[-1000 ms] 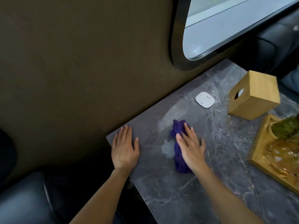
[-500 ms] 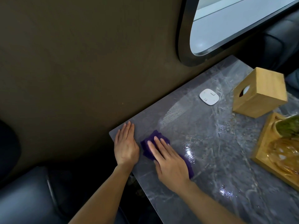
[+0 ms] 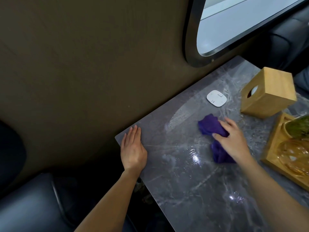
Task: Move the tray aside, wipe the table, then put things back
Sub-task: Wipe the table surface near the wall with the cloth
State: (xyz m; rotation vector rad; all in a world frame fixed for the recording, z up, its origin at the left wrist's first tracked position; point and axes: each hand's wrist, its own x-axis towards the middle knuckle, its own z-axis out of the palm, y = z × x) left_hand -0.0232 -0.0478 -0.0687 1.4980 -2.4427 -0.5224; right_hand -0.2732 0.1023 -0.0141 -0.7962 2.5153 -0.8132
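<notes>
A grey marble table (image 3: 192, 186) fills the lower right, its surface wet and streaked. My right hand (image 3: 234, 141) presses down on a crumpled purple cloth (image 3: 211, 126) near the table's middle, fingers spread over it. My left hand (image 3: 133, 149) lies flat, palm down, on the table's near left corner, holding nothing. A wooden tray (image 3: 274, 156) sits at the right edge of the table, carrying a green plant (image 3: 299, 126) and amber glassware (image 3: 296, 154).
A wooden tissue box (image 3: 270, 92) stands behind the tray. A small white square device (image 3: 216, 98) lies near the wall. A brown wall and a dark-framed window (image 3: 242, 22) border the far side. Dark leather seats (image 3: 28, 203) lie left of the table.
My right hand has swept the purple cloth from the left corner, beside my left hand, rightwards to the table's middle. My left hand stays flat on the corner.
</notes>
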